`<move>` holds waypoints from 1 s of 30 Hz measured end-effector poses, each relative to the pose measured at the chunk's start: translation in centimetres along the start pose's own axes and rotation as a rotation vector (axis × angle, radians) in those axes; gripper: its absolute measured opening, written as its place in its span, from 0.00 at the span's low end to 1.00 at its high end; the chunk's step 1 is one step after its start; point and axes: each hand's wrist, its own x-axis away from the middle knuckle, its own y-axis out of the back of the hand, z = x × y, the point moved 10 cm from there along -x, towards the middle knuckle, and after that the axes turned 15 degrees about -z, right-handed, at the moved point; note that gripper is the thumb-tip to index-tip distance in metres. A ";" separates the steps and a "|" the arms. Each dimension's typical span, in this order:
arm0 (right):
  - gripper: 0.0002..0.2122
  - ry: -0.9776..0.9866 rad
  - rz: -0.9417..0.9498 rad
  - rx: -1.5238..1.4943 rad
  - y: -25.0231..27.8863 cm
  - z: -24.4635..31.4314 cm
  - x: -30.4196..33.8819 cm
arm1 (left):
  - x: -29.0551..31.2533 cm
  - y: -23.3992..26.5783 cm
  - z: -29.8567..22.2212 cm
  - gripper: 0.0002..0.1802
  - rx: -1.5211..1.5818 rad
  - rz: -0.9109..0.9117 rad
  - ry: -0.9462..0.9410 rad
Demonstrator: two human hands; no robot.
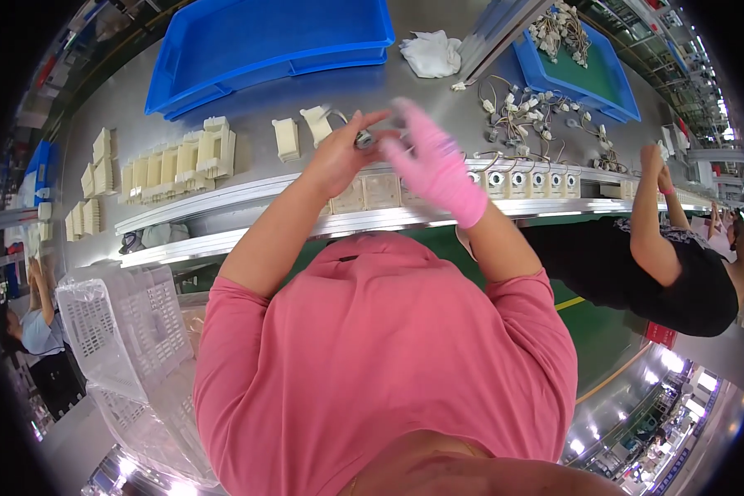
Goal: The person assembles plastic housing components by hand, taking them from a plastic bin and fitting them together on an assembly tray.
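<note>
A small metallic part (364, 139) was held in the fingers of the bare left hand (332, 161), above the table (248, 95) and in front of the person's chest. The right hand (435, 165), covered by a pink glove, was raised just beside it with the fingers extended and the thumb pointed toward the part; because the fingertips were blurred, it could not be told whether anything was pinched there. Beyond the left hand, two cream housings (287, 139) were placed upright near each other, with a short wire seen by the one closer to the hand. Farther to the left, a row of cream housings (178, 164) was set side by side, and smaller stacks (97, 169) were gathered near the table's left end. Below the hands, pale square housings (364, 193) were lined up along a metal rail (215, 202), and to the right, housings with round dark-centred fittings (537, 183) were carried in the same line. Loose wired connectors (521, 116) were spread over the table on the right, in front of a blue bin (624, 99) in which more wired pieces were heaped. A large blue tray (273, 41) and a crumpled white bag (431, 54) were set at the far side. White perforated crates (128, 322) were stacked at the lower left, and a co-worker in black (645, 256) was seen at the right.
</note>
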 end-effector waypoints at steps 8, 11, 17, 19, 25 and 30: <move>0.17 0.091 0.146 0.073 -2.3 -0.1 0.9 | -0.4 2.4 -1.2 0.16 -0.357 -0.146 -0.221; 0.13 0.047 0.230 0.106 -2.3 -1.6 1.3 | 0.3 3.2 -1.4 0.13 -0.883 -0.196 -0.390; 0.12 0.358 0.632 0.419 -6.1 -2.0 4.8 | 5.4 -0.8 -2.3 0.06 -1.224 0.020 -1.090; 0.13 0.458 0.749 0.547 -7.0 -2.1 6.0 | 5.4 -0.7 -1.8 0.06 -1.244 -0.002 -1.050; 0.13 0.581 0.308 0.447 -4.6 -0.6 6.8 | 5.5 -0.3 -0.7 0.07 -1.331 -0.154 -1.059; 0.13 0.513 0.165 0.427 -4.2 -0.5 7.0 | 5.5 -0.4 -0.7 0.09 -1.326 -0.211 -1.073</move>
